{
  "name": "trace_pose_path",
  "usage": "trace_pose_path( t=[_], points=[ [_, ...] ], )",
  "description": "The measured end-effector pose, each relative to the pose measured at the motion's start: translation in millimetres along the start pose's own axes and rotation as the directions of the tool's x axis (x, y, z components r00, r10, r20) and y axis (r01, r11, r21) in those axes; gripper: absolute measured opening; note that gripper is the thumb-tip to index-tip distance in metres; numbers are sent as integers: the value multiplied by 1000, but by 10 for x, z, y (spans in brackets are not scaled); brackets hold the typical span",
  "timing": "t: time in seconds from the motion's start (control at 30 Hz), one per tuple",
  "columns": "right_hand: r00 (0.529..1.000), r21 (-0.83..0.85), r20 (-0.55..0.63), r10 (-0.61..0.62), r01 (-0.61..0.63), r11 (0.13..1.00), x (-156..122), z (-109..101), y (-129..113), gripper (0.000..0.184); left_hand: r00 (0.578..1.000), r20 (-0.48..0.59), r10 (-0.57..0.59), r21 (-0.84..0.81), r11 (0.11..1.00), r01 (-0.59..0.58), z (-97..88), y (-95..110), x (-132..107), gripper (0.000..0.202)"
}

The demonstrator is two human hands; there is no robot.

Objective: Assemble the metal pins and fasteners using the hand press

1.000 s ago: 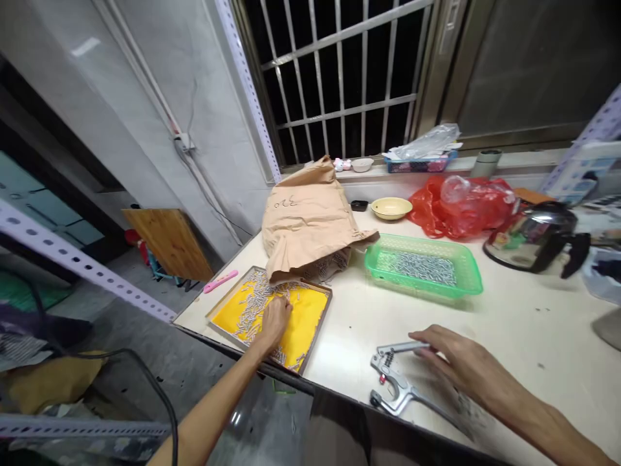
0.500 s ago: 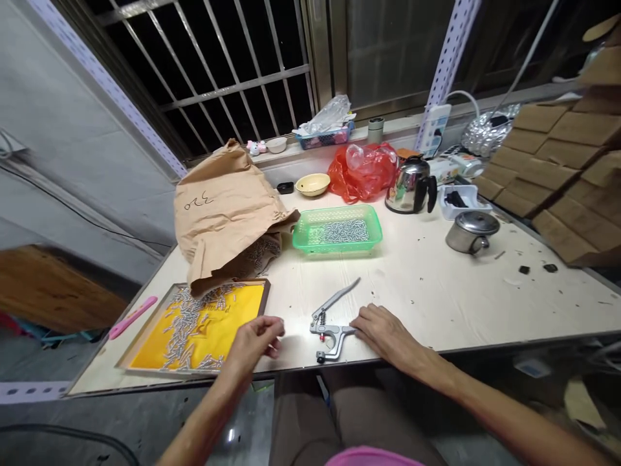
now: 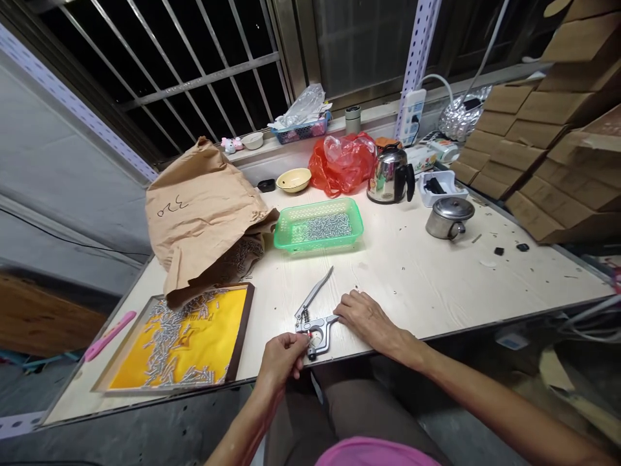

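Observation:
A pair of silver snap-fastener pliers point(image 3: 315, 323) lies at the table's front edge, its long upper handle raised and slanting away. My right hand point(image 3: 366, 318) is closed on the end of the lower handle, resting on the table. At the pliers' jaw, beside the red-tipped plunger, my left hand point(image 3: 284, 355) is closed in a pinch; whatever lies between its fingertips is too small to make out. To its left, a shallow tray point(image 3: 245, 333) with a yellow lining holds many small metal pins point(image 3: 167, 336). Behind the pliers, a green plastic basket point(image 3: 286, 244) contains more small metal pieces point(image 3: 328, 226).
A brown paper sack point(image 3: 194, 220) with metal pieces at its mouth leans over the tray. A pink-handled tool point(image 3: 109, 336) lies far left. Toward the back are a yellow bowl point(image 3: 294, 180), red plastic bag point(image 3: 339, 165), kettle point(image 3: 388, 175) and lidded metal cup point(image 3: 449, 219). Cardboard boxes point(image 3: 543, 142) stand right.
My left hand has moved right from beside the tray to the pliers' jaw. My right hand keeps its hold on the handle. The view has shifted somewhat to the right.

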State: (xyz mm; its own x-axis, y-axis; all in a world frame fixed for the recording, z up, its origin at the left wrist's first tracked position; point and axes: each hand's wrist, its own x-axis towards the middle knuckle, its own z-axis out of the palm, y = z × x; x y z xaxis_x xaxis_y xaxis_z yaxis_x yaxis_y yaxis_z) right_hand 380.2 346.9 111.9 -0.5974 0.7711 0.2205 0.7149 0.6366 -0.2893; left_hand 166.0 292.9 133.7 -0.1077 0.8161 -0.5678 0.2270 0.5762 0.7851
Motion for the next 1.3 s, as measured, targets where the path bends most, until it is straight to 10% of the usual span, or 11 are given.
trace_pose_path(
  t=[0.5, 0.77, 1.17, 1.3],
  points=[
    [997, 49, 76, 20, -23, 999, -18, -98, 0, 4, 977, 144, -156, 16, 988, 155, 1, 76, -12, 57],
    [952, 30, 282, -118, 114, 993, 369, -374, 239, 105, 970, 145, -194, 14, 981, 194, 2, 55, -8, 49],
    [920, -9, 322, -223, 239, 971, 632, -336, 293, 78, 962, 119, -244, 64, 969, 238, 7, 77, -36, 42],
    [934, -45, 295, -203, 225, 973, 530, -365, 218, 57, 997, 60, -47, 229, 973, 32, -39, 34, -78, 46]
  ],
)
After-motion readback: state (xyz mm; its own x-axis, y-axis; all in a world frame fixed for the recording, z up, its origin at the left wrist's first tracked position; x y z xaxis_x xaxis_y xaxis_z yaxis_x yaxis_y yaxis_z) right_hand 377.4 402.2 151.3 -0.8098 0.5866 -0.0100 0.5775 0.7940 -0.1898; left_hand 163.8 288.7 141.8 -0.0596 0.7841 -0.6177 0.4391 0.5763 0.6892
